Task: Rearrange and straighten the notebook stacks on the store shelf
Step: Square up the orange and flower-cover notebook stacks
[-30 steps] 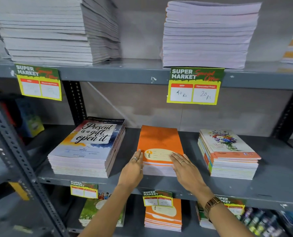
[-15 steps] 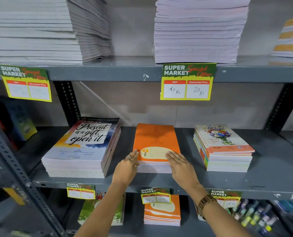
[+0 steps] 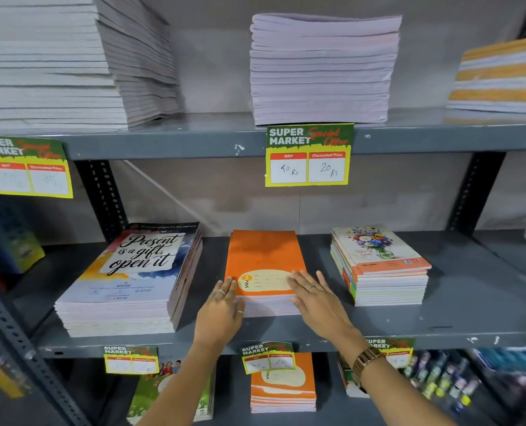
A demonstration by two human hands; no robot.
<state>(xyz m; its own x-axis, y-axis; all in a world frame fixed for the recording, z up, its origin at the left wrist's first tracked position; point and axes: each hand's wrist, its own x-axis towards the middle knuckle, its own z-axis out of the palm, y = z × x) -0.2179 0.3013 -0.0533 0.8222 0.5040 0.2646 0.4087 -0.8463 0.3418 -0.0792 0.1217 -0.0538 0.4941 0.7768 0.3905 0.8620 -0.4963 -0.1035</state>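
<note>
We observe both forearms reaching up from the lower edge of view to the middle shelf (image 3: 440,321). The left hand (image 3: 221,309) lies flat against the front left corner of the orange notebook stack (image 3: 263,262), fingers extended and together, gripping nothing; two rings are visible on it. The right hand (image 3: 317,298) rests palm-down at the stack's front right corner, fingers straight and slightly spread, its fingertips on the top cover beside the cream label; it too grips nothing. A watch (image 3: 364,362) sits on the right wrist.

The orange stack lies at the centre of the grey metal shelf, between the "Present is a gift" stack (image 3: 132,278) to its left and the floral-cover stack (image 3: 378,265) to its right, apart from both. Above, the upper shelf (image 3: 194,142) carries tall pale stacks, and a yellow price tag (image 3: 308,156) hangs from its edge. Further tags and notebooks occupy the lower tier. The rear wall is plain grey.
</note>
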